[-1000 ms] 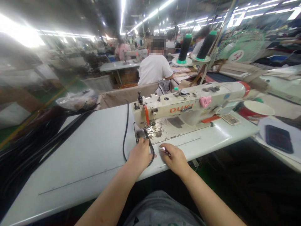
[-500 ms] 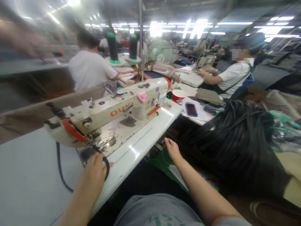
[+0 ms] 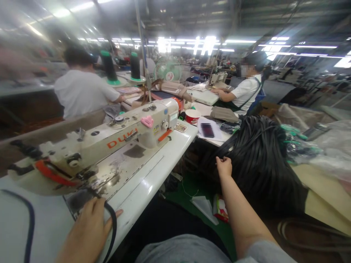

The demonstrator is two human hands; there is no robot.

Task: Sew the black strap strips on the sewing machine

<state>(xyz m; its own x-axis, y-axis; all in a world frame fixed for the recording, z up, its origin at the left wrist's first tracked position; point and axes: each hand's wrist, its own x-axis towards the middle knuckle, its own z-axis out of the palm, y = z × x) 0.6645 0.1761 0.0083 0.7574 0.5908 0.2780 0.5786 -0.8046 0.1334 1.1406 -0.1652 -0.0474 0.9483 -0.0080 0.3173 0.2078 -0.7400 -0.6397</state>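
My left hand [image 3: 89, 224] rests at the front of the sewing machine [image 3: 123, 135], its fingers closed on a narrow black strap [image 3: 112, 215]. This strap runs out from under the presser foot area and bends down past my thumb. Another length of dark strap [image 3: 30, 219] curves over the tabletop at the far left. Away from the table, my right hand [image 3: 225, 167] is pinched closed beside a large bundle of black straps [image 3: 257, 157]. Something small and dark shows at its fingertips, too small to name.
Thread cones [image 3: 109, 67] stand behind the machine. A red and white tub [image 3: 192, 116] and folded fabric [image 3: 223, 114] lie on the side table. Two co-workers in white shirts sit ahead, left [image 3: 82, 89] and right [image 3: 248, 91]. A red box [image 3: 220, 208] lies on the green floor.
My view has turned to the right, so the machine sits farther left. My right hand has moved right, to the bundle of black straps. The left hand still holds its strap at the machine.
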